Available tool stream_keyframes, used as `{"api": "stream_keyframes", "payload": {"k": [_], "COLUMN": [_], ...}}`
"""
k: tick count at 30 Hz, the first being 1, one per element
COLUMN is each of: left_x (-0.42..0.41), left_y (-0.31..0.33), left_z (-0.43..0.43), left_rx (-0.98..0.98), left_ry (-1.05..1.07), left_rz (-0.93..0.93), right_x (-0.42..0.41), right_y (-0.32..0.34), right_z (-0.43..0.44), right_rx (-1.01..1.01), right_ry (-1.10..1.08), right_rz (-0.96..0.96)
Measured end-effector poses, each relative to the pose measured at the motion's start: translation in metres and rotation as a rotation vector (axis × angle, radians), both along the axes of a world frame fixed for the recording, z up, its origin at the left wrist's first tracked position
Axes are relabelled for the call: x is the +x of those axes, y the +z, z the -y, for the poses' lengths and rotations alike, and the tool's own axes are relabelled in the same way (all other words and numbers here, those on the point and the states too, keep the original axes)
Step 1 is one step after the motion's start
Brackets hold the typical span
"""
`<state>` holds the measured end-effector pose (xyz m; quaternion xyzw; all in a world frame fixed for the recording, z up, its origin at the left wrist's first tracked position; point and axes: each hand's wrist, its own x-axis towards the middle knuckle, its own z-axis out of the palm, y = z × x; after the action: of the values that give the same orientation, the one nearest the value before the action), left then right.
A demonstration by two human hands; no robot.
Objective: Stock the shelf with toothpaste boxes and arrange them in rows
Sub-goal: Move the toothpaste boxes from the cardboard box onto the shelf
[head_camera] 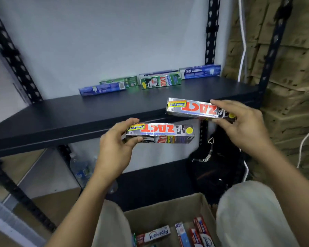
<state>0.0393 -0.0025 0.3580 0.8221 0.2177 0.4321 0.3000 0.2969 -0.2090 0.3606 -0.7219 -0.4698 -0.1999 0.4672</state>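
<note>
Black metal shelf (78, 113), white wall (114, 41) behind, cardboard cartons (292, 68) stacked right

Stacked brown cartons (292, 72) fill the side from 1 to 4 o'clock, with a white cable (242, 41) hanging just beside them at 1 o'clock. A black bag (219, 172) with a silvery chain (211, 150) sits at 5 o'clock. Blurred clear plastic water bottles (80, 169) stand at 8 o'clock, and a white wall (114, 32) rises at 12 o'clock.
</note>
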Motion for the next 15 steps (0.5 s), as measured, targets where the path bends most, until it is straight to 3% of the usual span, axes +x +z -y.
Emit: {"api": "stream_keyframes", "payload": {"k": [3,9,15], "left_x": [0.006,0.042,0.098], "left_y": [0.035,0.080,0.087], "left_z": [-0.014,-0.054,-0.092], "left_rx": [0.028,0.022,0.116], "left_ry": [0.041,0.121,0.137], "left_rz": [0.064,0.080,-0.064], "right_x": [0.022,0.065,0.119], "right_y": [0.035,0.073,0.075], "right_z": [-0.012,-0.056,-0.095], "right_rx": [0.009,-0.026,-0.067], "right_ry": [-0.066,-0.207,-0.313], "right_rz": [0.063,0.007,-0.139]}}
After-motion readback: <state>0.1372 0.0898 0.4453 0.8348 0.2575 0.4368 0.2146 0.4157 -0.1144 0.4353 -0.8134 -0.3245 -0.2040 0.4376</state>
